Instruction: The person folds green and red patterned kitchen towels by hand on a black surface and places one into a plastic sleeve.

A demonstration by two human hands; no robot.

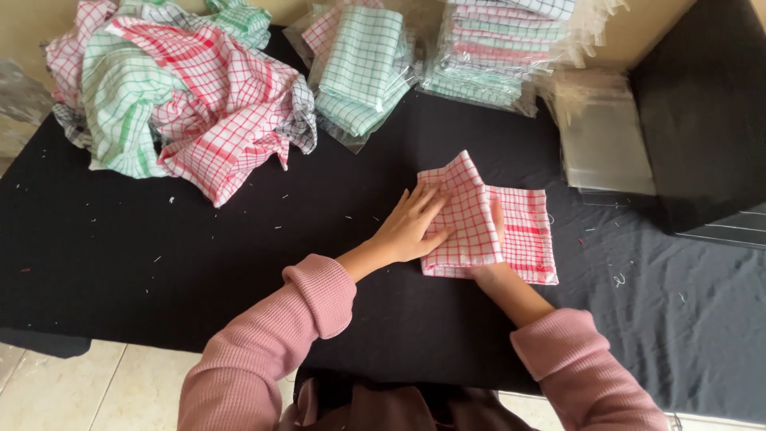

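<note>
A red-and-white checked cloth [523,231] lies partly folded on the black table cover [199,247]. My left hand [411,227] presses flat on the cloth's left edge, fingers spread. My right hand [496,239] is mostly tucked under a raised flap of the cloth [459,215], with a finger showing on top; it grips that flap. Both arms wear pink ribbed sleeves.
A loose heap of checked cloths [175,88] in red, green and grey sits at the back left. Folded cloths in clear bags [363,68] and a stack of them [499,52] stand at the back. Empty clear bags [602,136] lie beside a black box [702,120] at right.
</note>
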